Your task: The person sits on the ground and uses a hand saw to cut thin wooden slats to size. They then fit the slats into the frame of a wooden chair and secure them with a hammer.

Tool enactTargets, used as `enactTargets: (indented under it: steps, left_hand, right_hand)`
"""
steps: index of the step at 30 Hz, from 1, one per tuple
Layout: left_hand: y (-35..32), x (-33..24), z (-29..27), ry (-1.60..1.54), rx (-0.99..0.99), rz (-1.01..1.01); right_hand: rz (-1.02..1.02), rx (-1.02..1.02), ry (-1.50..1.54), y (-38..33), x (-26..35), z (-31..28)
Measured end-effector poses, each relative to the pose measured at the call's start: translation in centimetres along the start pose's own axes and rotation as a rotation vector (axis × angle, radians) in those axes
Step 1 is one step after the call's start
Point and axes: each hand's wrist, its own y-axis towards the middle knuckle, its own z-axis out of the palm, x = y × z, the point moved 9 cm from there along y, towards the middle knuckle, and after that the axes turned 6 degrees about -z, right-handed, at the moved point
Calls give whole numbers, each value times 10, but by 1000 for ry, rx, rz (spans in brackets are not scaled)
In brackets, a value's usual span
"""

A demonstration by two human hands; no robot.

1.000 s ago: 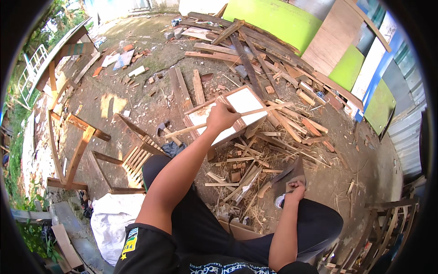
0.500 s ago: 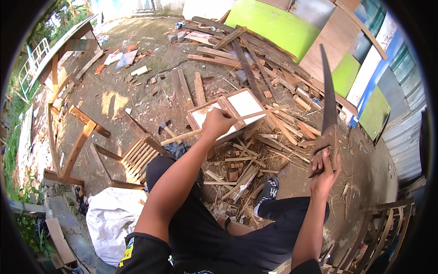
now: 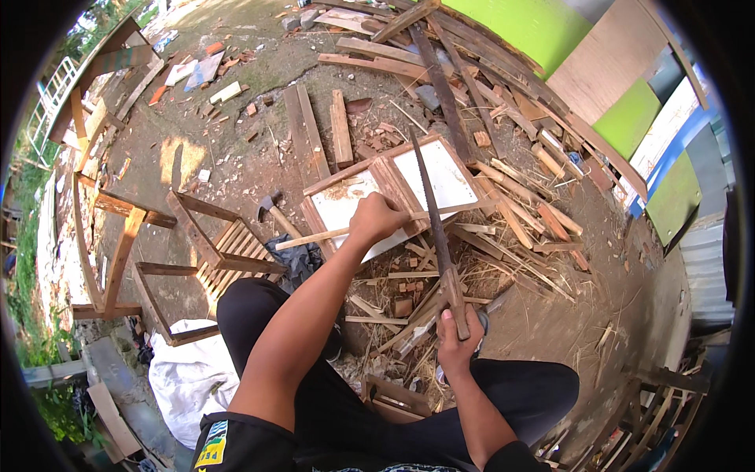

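Nearest you on the left, a white sack (image 3: 193, 381) lies crumpled beside your bent left knee (image 3: 250, 311). On the near right, your right hand (image 3: 462, 334) is wrapped around the handle of a handsaw (image 3: 442, 244), whose blade points away from you, up and slightly left. Offcuts (image 3: 393, 311) litter the ground between your legs and beyond.

Farther out, left of the saw, your left hand (image 3: 377, 219) is clenched over a thin wooden strip (image 3: 314, 237). The strip runs out on both sides of that hand, across a wooden frame with two white panels (image 3: 456, 179). To the right of your left hand, the saw blade crosses the strip in view; you cannot tell whether its teeth touch the wood.

Left of the frame sit a black plastic bag (image 3: 303, 266) and a hammer (image 3: 269, 206), with a slatted wooden chair (image 3: 228, 256) farther left. Past the frame, loose planks (image 3: 340, 130) lie on the ground, then a heap of long timber (image 3: 436, 82) at far right, before bright green boards (image 3: 523, 31).
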Motion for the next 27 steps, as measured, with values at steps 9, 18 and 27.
enactTargets:
  steps: [9,18,27]
  left_hand:
    - [-3,-9,-2,10,-21,23]
    - [-5,-20,0,23,-5,58]
    - [-3,-15,0,-11,-23,141]
  right_hand:
    - [4,32,-125,-5,-12,1]
    - [-15,31,-156,-7,-13,-3]
    - [-53,64,-173,-8,-10,-2]
